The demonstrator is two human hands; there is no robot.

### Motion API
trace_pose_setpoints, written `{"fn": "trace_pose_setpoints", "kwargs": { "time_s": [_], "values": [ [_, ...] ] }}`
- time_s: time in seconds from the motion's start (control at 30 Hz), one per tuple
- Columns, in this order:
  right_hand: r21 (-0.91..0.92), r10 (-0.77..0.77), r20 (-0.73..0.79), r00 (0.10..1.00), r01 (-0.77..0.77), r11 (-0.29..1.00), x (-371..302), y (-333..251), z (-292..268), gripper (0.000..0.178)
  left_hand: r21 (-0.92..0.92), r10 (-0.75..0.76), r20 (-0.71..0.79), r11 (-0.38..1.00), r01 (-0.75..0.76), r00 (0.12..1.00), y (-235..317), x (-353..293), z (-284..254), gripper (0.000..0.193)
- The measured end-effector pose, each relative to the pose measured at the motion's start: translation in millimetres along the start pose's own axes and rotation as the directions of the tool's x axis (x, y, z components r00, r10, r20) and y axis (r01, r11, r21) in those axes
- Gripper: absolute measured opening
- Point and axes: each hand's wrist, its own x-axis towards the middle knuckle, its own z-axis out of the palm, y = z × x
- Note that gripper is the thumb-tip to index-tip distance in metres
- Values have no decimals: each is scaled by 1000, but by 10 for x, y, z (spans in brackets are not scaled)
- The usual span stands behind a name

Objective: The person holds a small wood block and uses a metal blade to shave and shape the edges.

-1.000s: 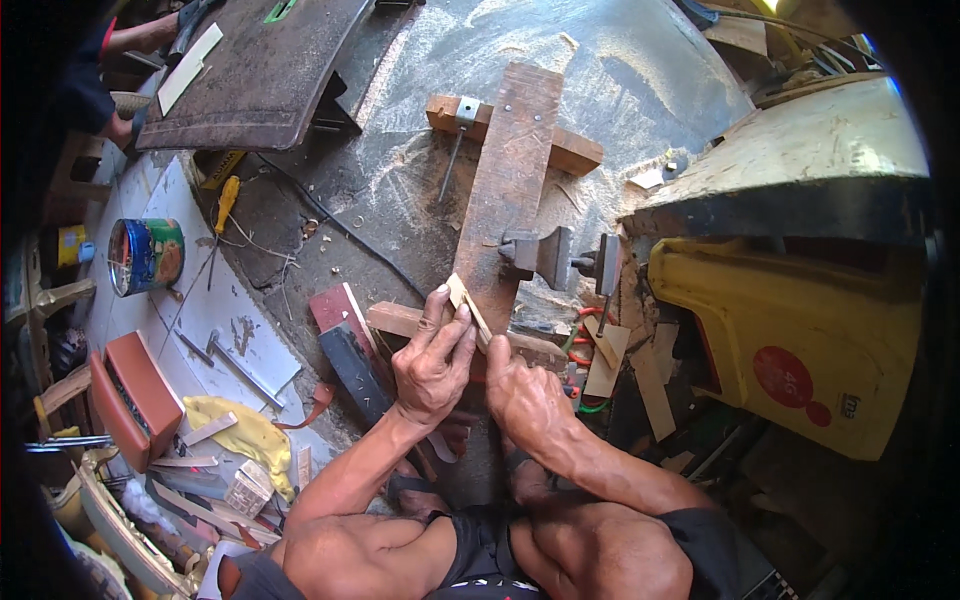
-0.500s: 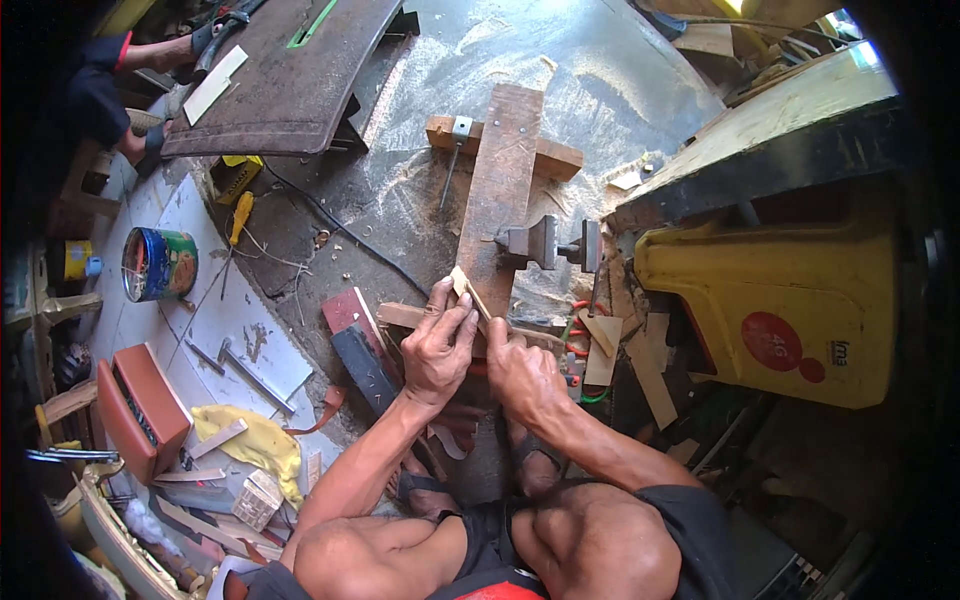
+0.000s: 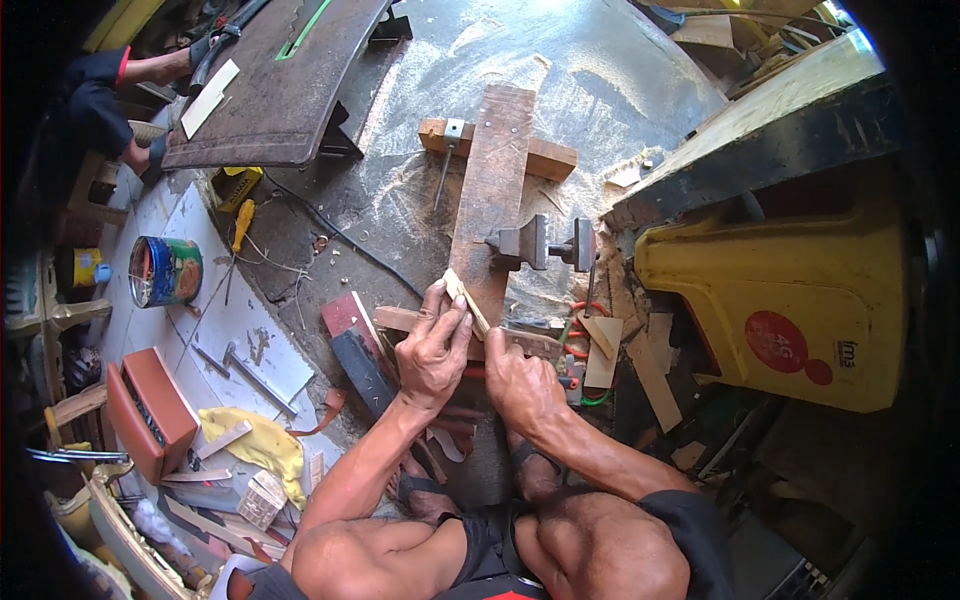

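Observation:
A short pale strip of wood (image 3: 467, 303) slants over the near end of a brown plank (image 3: 488, 190). My left hand (image 3: 432, 352) pinches its far part between thumb and fingers. The near end meets the curled fingers of my right hand (image 3: 525, 380), which is closed on it; whether anything else is inside that fist is hidden. A metal bench vise (image 3: 535, 242) sits on the plank's right side, just beyond my hands. Across the plank's far part runs a wooden crosspiece (image 3: 552, 160), with a metal clamp (image 3: 450, 150) at its left.
A dark tabletop (image 3: 270, 100) stands at the far left beside another person's legs. On the left are a paint can (image 3: 165, 270), a hammer (image 3: 260, 378), a yellow screwdriver (image 3: 242, 225) and a yellow cloth (image 3: 255, 450). A yellow plastic stool (image 3: 790, 300) lies at right, near wood offcuts (image 3: 652, 370).
The wood strip has turned slightly, showing more of its broad face. My right hand has shifted a little toward me and left. The whole view has moved slightly.

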Motion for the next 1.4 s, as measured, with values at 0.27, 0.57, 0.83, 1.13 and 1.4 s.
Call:
{"fn": "trace_pose_setpoints", "kwargs": {
  "time_s": [0.27, 0.57, 0.83, 1.13, 1.4],
  "values": [
    [73, -63, 62, 996, 58, 996, 57, 73, -87, 14, -3, 26, -14, 1000, -26, 1000, 3, 26, 8, 24],
    [21, 47, 123, 991, -50, 999, 81, -74, 46, 13, -76, -46, 35, 996, 48, 998, 13, -14, -47, 23],
    [-99, 94, -50, 994, -98, 990, 95, -125, 178, 15, -70, 50, -31, 996, -52, 998, -79, 0, 5, 24],
    [-84, -39, -108, 993, 30, 996, -108, -3, 148, 13, -97, 2, -38, 995, -6, 999, -91, -16, -5, 24],
    [-16, -5, -42, 999, 5, 1000, -120, 22, 83, 23, -91, -81, -26, 993, 78, 996, 14, -33, 17, 26]
  ]
}}
